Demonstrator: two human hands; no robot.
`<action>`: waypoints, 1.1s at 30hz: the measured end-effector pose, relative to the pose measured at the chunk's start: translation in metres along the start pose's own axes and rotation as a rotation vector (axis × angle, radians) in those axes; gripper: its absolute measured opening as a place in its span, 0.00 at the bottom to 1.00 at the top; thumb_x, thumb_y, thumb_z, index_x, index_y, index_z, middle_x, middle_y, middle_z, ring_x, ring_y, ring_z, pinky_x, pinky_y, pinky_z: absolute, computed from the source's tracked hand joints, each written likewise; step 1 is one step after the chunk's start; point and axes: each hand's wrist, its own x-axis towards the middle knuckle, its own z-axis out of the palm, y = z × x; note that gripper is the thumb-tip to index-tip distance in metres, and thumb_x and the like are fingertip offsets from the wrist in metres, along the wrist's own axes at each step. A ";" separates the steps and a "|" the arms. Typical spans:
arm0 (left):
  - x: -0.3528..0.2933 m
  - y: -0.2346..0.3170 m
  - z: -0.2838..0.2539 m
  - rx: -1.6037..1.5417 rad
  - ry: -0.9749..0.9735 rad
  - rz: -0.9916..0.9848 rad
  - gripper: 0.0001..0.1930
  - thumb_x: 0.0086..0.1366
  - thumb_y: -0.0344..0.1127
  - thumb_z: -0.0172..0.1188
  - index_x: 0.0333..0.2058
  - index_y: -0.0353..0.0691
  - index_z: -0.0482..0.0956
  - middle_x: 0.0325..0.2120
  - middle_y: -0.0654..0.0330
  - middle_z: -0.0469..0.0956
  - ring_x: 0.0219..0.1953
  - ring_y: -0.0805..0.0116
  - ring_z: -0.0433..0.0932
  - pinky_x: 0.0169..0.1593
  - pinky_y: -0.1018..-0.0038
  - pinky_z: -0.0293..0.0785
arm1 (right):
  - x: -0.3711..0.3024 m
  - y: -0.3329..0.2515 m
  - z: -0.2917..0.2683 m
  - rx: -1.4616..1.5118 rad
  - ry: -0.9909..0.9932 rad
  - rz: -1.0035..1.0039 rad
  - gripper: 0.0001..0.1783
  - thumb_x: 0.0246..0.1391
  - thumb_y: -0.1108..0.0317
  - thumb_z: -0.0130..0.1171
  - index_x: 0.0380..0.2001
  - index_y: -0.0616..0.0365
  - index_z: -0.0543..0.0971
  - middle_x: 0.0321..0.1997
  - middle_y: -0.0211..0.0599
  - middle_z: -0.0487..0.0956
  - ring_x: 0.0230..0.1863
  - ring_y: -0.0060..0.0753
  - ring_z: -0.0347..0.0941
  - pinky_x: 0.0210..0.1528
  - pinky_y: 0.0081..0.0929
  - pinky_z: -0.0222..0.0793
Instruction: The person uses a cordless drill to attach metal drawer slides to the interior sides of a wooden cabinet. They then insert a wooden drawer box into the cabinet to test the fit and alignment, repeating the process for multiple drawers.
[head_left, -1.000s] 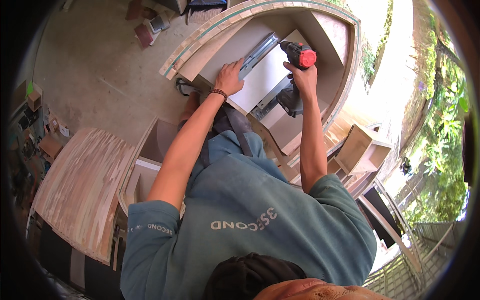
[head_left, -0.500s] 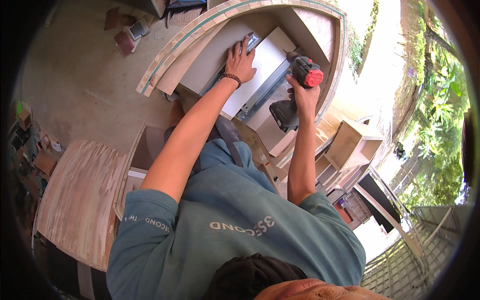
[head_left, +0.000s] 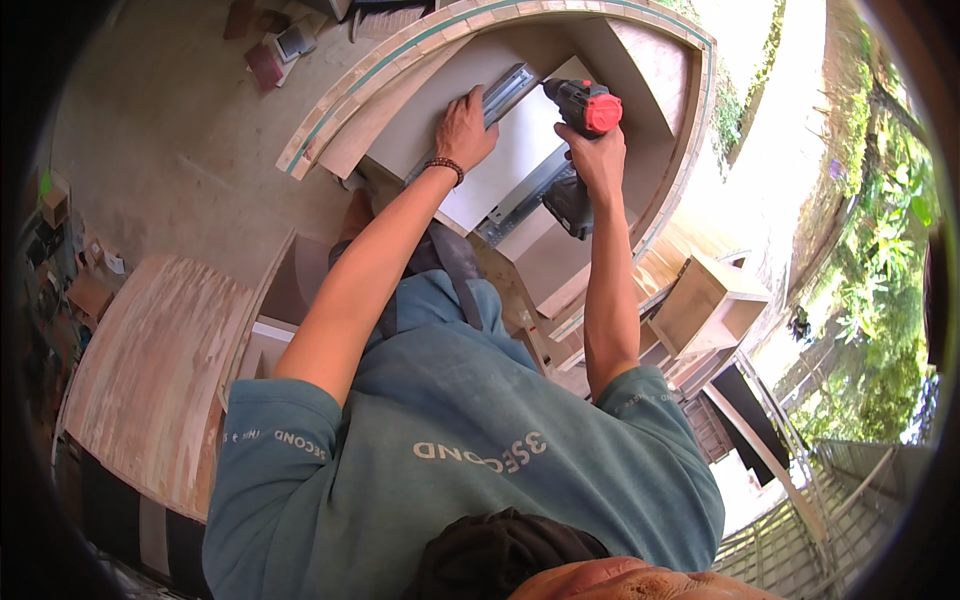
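Pale wooden cabinet with a curved, green-striped rim in front of me. Inside: flat white rectangular panel; along its left side, long silver metal slide rail. Black-and-red cordless drill grasped by the handle in my right hand, tip near the rail's far end. My left hand rests on the rail; cannot tell whether it grips. Brown beaded bracelet at that wrist.

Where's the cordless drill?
Head view, upper right of centre: cordless drill in the right hand, chuck just right of the metal drawer slide at the left hand.
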 end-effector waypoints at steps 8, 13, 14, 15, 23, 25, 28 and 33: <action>-0.034 -0.021 0.000 0.079 0.094 0.127 0.43 0.52 0.38 0.73 0.66 0.36 0.64 0.58 0.49 0.75 0.59 0.48 0.71 0.65 0.60 0.68 | 0.020 -0.014 0.021 -0.091 -0.062 -0.012 0.21 0.43 0.59 0.71 0.39 0.59 0.82 0.24 0.38 0.83 0.25 0.35 0.81 0.39 0.34 0.75; -0.031 -0.053 0.001 -0.078 0.088 0.255 0.42 0.51 0.31 0.74 0.65 0.38 0.67 0.60 0.51 0.74 0.61 0.50 0.70 0.66 0.61 0.68 | 0.025 -0.005 0.030 -0.137 -0.059 0.006 0.21 0.42 0.58 0.71 0.37 0.59 0.81 0.23 0.37 0.82 0.26 0.35 0.81 0.39 0.34 0.75; -0.032 -0.056 0.001 -0.081 0.093 0.274 0.41 0.51 0.30 0.74 0.65 0.37 0.67 0.60 0.51 0.74 0.61 0.50 0.70 0.65 0.62 0.68 | 0.026 -0.003 0.031 -0.148 -0.058 0.007 0.21 0.42 0.58 0.71 0.37 0.59 0.81 0.23 0.37 0.82 0.26 0.35 0.81 0.39 0.35 0.75; -0.031 -0.056 -0.002 -0.083 0.096 0.297 0.41 0.51 0.29 0.74 0.64 0.37 0.67 0.60 0.52 0.74 0.61 0.51 0.70 0.65 0.62 0.69 | 0.028 0.000 0.032 -0.158 -0.061 0.010 0.21 0.42 0.57 0.71 0.37 0.59 0.81 0.23 0.37 0.82 0.26 0.36 0.81 0.39 0.35 0.75; -0.036 -0.046 -0.007 -0.063 0.116 0.286 0.42 0.49 0.30 0.74 0.64 0.37 0.67 0.57 0.51 0.75 0.59 0.50 0.71 0.64 0.62 0.69 | 0.040 -0.024 0.026 -0.339 -0.138 0.059 0.24 0.42 0.51 0.71 0.38 0.58 0.82 0.23 0.36 0.83 0.28 0.40 0.82 0.41 0.37 0.75; -0.034 -0.044 -0.006 -0.054 0.117 0.279 0.42 0.49 0.31 0.74 0.64 0.37 0.67 0.56 0.50 0.75 0.58 0.50 0.71 0.64 0.61 0.69 | 0.048 -0.018 0.027 -0.339 -0.108 0.019 0.22 0.42 0.53 0.71 0.35 0.59 0.83 0.24 0.36 0.83 0.27 0.37 0.80 0.38 0.35 0.75; -0.034 -0.041 -0.004 -0.029 0.112 0.250 0.42 0.48 0.31 0.74 0.63 0.37 0.68 0.55 0.51 0.75 0.58 0.50 0.71 0.63 0.61 0.70 | 0.055 -0.010 0.031 -0.362 -0.023 -0.096 0.16 0.44 0.59 0.71 0.26 0.63 0.83 0.21 0.33 0.81 0.20 0.28 0.76 0.28 0.29 0.73; -0.033 -0.039 -0.002 0.006 0.107 0.217 0.41 0.48 0.30 0.74 0.63 0.40 0.68 0.55 0.52 0.76 0.58 0.51 0.72 0.62 0.61 0.71 | 0.060 -0.005 0.034 -0.368 -0.027 -0.097 0.16 0.44 0.59 0.70 0.27 0.62 0.83 0.21 0.34 0.81 0.21 0.28 0.77 0.29 0.30 0.73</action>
